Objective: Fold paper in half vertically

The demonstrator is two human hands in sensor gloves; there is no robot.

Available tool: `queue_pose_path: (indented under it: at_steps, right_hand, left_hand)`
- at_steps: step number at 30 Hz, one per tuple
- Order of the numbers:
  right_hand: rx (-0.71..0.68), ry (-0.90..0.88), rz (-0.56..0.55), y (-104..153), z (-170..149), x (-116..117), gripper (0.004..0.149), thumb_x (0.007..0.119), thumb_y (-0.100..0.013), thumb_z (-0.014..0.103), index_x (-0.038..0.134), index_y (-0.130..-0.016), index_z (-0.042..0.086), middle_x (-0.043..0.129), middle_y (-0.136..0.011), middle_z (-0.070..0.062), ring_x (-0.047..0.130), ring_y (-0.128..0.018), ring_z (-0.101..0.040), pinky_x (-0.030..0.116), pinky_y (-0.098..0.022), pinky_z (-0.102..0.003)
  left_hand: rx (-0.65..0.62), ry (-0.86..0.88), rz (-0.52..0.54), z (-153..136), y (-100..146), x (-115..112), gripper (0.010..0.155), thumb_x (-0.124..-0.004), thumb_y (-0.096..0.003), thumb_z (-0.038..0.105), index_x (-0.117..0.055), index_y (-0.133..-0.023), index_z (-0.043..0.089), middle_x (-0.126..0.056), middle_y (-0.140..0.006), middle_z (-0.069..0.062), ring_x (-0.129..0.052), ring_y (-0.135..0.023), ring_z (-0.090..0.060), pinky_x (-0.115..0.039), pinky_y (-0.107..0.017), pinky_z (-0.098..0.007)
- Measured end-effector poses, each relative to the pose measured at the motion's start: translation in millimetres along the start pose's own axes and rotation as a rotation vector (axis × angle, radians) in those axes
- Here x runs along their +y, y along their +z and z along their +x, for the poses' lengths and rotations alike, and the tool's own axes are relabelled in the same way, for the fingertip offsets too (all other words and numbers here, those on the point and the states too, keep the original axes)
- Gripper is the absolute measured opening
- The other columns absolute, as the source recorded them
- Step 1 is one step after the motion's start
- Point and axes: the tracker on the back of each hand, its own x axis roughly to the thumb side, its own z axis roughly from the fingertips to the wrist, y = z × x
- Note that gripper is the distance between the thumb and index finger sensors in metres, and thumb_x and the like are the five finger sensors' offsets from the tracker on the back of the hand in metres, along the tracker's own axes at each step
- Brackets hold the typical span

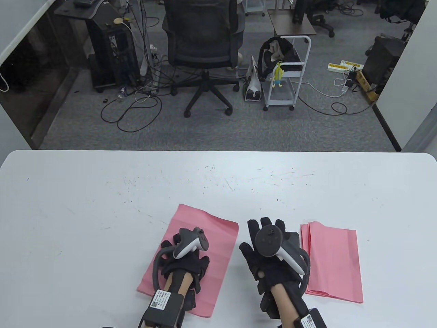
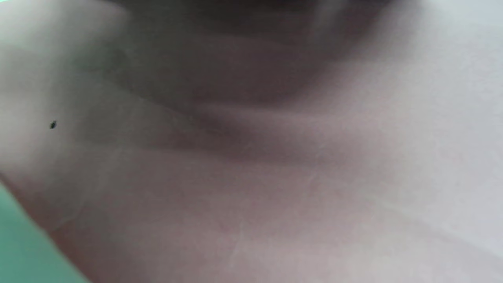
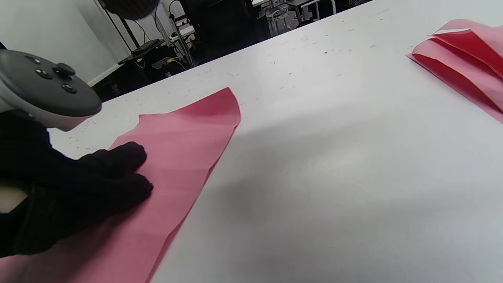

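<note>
A pink paper sheet lies at the table's near middle, tilted a little, with faint creases. My left hand rests on the sheet's near middle, fingers lying on the paper. The right wrist view shows those gloved fingers on the sheet, whose far corner lifts slightly. The left wrist view is filled by a blurred close-up of the pink paper. My right hand lies flat on the bare table just right of the sheet, fingers spread, holding nothing.
A stack of folded pink sheets lies right of my right hand and shows in the right wrist view. The white table has small scuff marks. An office chair and a cart stand beyond its far edge.
</note>
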Motion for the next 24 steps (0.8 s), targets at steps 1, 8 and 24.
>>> queue_pose_path:
  at_steps: [1, 8, 24]
  right_hand:
    - [0.001, -0.001, 0.002, -0.3, -0.3, 0.2, 0.071, 0.069, -0.05, 0.051, 0.035, -0.109, 0.03, 0.023, -0.117, -0.009, 0.013, -0.104, -0.045, 0.02, -0.072, -0.066]
    - [0.005, -0.004, 0.006, -0.9, -2.3, 0.4, 0.071, 0.069, -0.05, 0.05, 0.035, -0.109, 0.03, 0.024, -0.117, -0.009, 0.013, -0.103, -0.045, 0.02, -0.072, -0.066]
    - [0.008, -0.011, 0.034, -2.2, -2.8, 2.9, 0.071, 0.069, -0.05, 0.05, 0.035, -0.109, 0.03, 0.024, -0.117, -0.009, 0.014, -0.103, -0.045, 0.021, -0.072, -0.066]
  left_hand:
    - [-0.01, -0.014, 0.004, 7.1, 0.9, -0.9, 0.082, -0.043, -0.0547, 0.066, 0.005, -0.112, 0.032, 0.01, -0.12, -0.016, -0.005, -0.108, -0.057, -0.036, -0.074, -0.079]
    - [-0.013, -0.022, 0.013, 12.9, 0.1, -2.8, 0.082, -0.041, -0.054, 0.067, 0.005, -0.112, 0.031, 0.01, -0.119, -0.017, -0.005, -0.107, -0.058, -0.036, -0.073, -0.079]
    - [-0.076, -0.001, 0.012, 15.0, -1.0, -5.1, 0.084, -0.041, -0.0544, 0.065, 0.008, -0.111, 0.028, 0.015, -0.116, -0.018, 0.002, -0.104, -0.059, -0.025, -0.073, -0.08]
